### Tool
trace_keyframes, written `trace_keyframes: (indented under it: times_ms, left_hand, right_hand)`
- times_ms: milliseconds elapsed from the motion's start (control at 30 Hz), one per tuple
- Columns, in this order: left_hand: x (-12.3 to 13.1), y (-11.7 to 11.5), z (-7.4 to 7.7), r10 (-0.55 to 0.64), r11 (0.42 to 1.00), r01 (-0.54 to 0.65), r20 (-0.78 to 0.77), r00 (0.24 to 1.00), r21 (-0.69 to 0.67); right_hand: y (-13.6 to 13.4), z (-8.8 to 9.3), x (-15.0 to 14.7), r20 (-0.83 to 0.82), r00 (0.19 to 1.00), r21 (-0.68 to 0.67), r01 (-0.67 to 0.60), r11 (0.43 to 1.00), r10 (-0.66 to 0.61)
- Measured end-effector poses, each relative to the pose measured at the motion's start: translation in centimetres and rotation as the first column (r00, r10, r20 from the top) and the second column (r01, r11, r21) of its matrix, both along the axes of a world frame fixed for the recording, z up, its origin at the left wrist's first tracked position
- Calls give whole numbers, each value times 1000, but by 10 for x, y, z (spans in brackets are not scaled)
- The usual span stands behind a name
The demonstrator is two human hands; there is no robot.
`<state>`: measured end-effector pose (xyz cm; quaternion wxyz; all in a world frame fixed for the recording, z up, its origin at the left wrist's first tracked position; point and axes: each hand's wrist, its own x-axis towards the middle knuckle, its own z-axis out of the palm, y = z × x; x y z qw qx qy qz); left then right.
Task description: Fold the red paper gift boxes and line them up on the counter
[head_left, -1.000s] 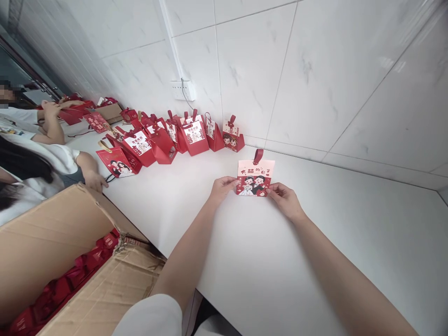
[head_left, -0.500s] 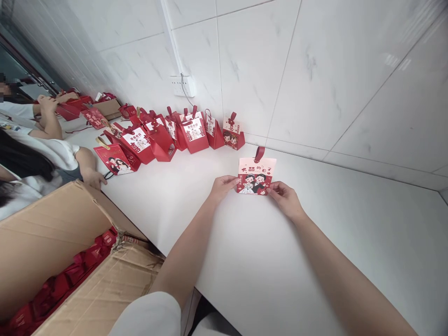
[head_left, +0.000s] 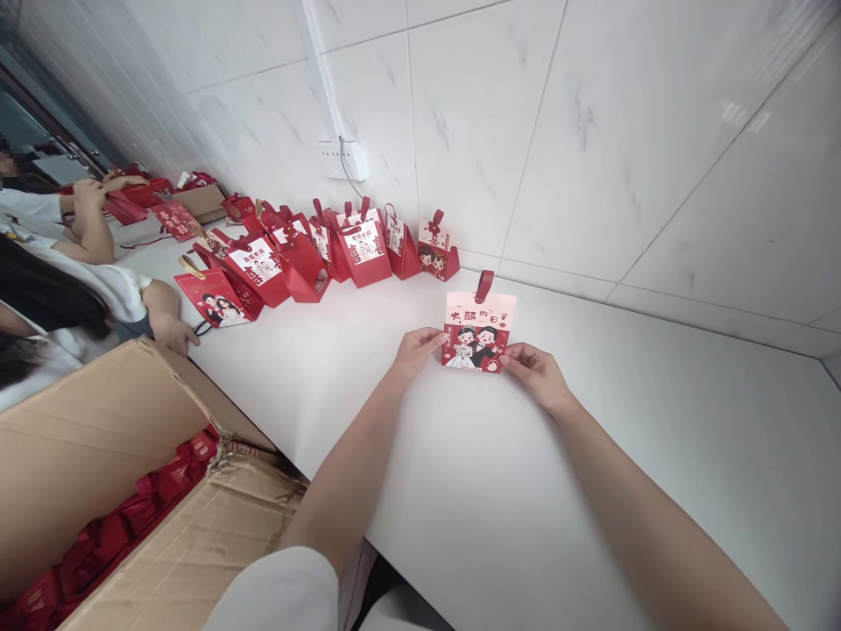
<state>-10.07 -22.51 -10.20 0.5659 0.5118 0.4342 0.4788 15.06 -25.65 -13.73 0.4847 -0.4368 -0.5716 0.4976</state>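
Note:
Between my two hands stands a pink and red gift box (head_left: 478, 335) with a dark red ribbon loop on top and a cartoon bride and groom on its front. My left hand (head_left: 419, 352) pinches its left edge with thumb and fingers. On the opposite edge my right hand (head_left: 533, 375) grips it low, near the corner. The box's front faces me, upright or leaning slightly; its back is hidden. Both hands are just over the white table (head_left: 473, 491). A similar pink and red box (head_left: 436, 250) stands behind it, by the wall.
Several red gift boxes (head_left: 365, 256) stand in a cluster along the tiled wall (head_left: 473, 131). At lower left is an open cardboard carton (head_left: 164, 535) holding red boxes (head_left: 111, 539). A co-worker's hand (head_left: 172, 333) rests at the table's left edge; another person handles red boxes farther back.
The gift box in my hands has tipped slightly, its front now facing me more fully and its bottom edge a little lower. My hands have barely moved.

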Motion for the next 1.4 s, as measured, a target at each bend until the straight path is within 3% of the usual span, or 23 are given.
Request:
trace_keyframes:
  times_ms: [133, 333, 667, 833, 1033, 1200, 1400]
  left_hand:
    - [1, -1, 2, 24, 999, -24, 10, 1000, -24]
    - [3, -2, 7, 83, 994, -86, -53, 995, -62]
    - [4, -1, 3, 49, 999, -49, -34, 998, 9]
    - [7, -2, 6, 70, 997, -69, -35, 997, 22]
    - [5, 0, 2, 76, 994, -75, -6, 997, 81]
    - [5, 0, 5, -58, 998, 57, 46, 997, 17]
    - [5, -3, 9, -68, 998, 68, 33, 997, 3]
  right_hand:
    - [0, 0, -1, -36, 999, -7, -30, 1000, 30]
    - [-1, 3, -6, -41, 998, 1, 47, 999, -47]
    - [-1, 6, -6, 1, 998, 15, 64, 998, -64]
    - [-1, 9, -9, 68, 985, 90, 153, 984, -159]
    - [-1, 13, -10, -10, 999, 79, -39, 996, 40]
    - [1, 14, -10, 43, 999, 99, -18, 995, 14]
    - [-4, 15, -13, 13, 999, 111, -38, 993, 37]
